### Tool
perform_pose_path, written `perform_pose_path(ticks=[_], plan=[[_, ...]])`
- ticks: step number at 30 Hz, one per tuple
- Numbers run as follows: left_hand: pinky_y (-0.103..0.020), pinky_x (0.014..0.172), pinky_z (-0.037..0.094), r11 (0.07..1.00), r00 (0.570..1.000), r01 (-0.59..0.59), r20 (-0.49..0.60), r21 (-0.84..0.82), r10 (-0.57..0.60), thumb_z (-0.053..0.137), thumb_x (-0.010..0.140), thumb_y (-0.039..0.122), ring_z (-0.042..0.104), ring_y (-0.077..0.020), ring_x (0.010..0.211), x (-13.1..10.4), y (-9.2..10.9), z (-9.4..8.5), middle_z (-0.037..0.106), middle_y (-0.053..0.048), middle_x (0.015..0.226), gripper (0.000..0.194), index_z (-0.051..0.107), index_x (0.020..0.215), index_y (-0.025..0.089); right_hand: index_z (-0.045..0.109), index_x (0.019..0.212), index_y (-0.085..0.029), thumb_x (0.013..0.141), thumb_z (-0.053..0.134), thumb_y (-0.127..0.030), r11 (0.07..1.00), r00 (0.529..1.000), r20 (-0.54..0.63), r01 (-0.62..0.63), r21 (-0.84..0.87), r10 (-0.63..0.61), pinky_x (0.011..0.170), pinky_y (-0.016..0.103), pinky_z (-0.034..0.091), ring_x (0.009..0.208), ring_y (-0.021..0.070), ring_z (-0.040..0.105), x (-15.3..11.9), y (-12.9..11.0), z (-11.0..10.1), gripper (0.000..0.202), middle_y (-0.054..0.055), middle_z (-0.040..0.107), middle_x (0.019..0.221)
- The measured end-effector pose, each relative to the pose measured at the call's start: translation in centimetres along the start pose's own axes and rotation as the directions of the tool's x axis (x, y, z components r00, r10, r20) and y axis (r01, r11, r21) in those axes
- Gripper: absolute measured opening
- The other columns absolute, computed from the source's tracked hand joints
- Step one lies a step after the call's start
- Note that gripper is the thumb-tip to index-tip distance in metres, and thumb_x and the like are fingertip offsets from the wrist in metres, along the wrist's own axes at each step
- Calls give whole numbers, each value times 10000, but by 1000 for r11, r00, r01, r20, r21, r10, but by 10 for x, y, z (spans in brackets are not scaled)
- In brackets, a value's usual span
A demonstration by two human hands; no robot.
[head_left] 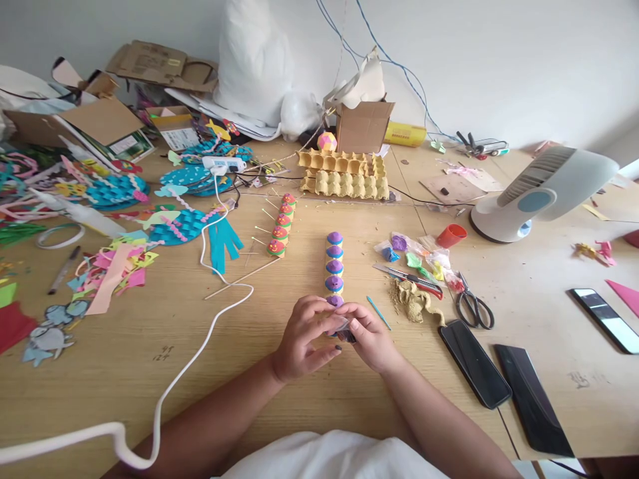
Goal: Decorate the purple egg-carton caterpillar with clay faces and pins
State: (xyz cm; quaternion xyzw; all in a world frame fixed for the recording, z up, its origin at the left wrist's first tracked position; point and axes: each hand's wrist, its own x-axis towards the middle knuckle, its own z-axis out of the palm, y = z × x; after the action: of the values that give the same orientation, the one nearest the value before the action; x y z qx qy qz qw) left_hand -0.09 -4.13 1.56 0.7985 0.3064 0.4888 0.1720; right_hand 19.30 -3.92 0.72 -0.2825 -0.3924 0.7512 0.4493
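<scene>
My left hand (305, 338) and my right hand (372, 336) meet at the middle front of the table. Between them is a small clear plastic packet with something black in it (344, 327); the fingers of both hands pinch it. A tiny dark bit sits at the tip of my left thumb; I cannot make out what it is. Just beyond my fingers stands an egg-carton strip (334, 266), its row of bumps covered in purple and blue clay. The near end of this strip is hidden behind my hands. Right of it lies a thin blue stick (379, 313).
Red-and-green egg-carton strip (281, 229) with toothpicks stands left. Clay packets (419, 261), a utility knife (414, 279), scissors (473, 306) and a phone (474, 362) lie right. Farther back are plain egg cartons (349, 185) and a fan (539, 193). A white cable (200, 346) crosses the left side.
</scene>
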Motion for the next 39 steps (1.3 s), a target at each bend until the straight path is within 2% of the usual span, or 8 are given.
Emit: perform_pose_path(ticks=[12,18,24,26,30,34,37,39], plan=[[-472,1101,428,990,992,88,-84,-109,-97,531,1043,467,542,-277,1223,-9,-8,1,628,-113,1231,420,642,1374,234,769,1080,-247,789,889,-517,993,997,-74,10,120,-1,699,260,498,823,165,714,2,-11,1,416,46,801,986],[-452,1073,443,980,983,142,-94,-139,-156,572,1029,377,561,-266,1205,-10,-13,4,629,-114,1234,367,647,1356,229,766,783,-200,807,882,-456,999,971,-235,46,15,-41,615,227,434,677,109,642,7,-9,-1,282,28,786,854],[-450,1045,467,979,983,151,-81,-135,-162,577,1025,365,579,-263,1172,-8,-11,4,639,-112,1205,337,665,1322,232,729,774,-202,857,809,-503,962,935,-304,109,-250,-185,628,280,471,650,147,627,6,-16,-10,323,31,744,747],[-445,1043,471,979,984,152,-77,-136,-163,579,1025,349,583,-259,1169,-7,-10,4,640,-112,1198,326,669,1314,228,758,841,-208,923,735,-487,863,909,-286,133,-487,-302,702,320,508,714,177,659,6,-25,-16,292,46,748,782],[-394,1019,488,974,972,192,-113,-116,-205,649,987,223,605,-221,1136,-6,-11,7,656,-88,1172,279,676,1264,232,751,825,-207,998,610,-403,393,782,-203,58,-918,-590,821,379,516,907,238,669,12,-40,-40,297,104,745,951],[-342,961,503,961,944,256,-184,-107,-273,687,959,142,629,-182,1048,-6,-15,10,671,-51,1064,155,716,1078,236,766,954,-195,998,576,-327,206,815,-195,-95,-974,-545,868,409,544,961,263,702,21,-43,-71,236,123,772,1064],[-310,869,502,938,921,312,-193,-149,-337,695,965,177,631,-172,975,-6,-16,12,678,-47,1024,85,741,1005,236,733,1240,-190,955,637,-324,-3,743,-160,-213,-977,-650,978,535,518,1119,347,661,22,-43,-78,329,163,734,1213],[-279,764,481,905,896,366,-182,-217,-406,698,971,216,606,-149,863,-6,-17,13,678,-38,991,65,756,993,238,708,1291,-207,975,626,-295,-82,699,-46,-148,-986,-714,1025,556,495,1165,342,637,18,-42,-69,338,158,705,1254]])
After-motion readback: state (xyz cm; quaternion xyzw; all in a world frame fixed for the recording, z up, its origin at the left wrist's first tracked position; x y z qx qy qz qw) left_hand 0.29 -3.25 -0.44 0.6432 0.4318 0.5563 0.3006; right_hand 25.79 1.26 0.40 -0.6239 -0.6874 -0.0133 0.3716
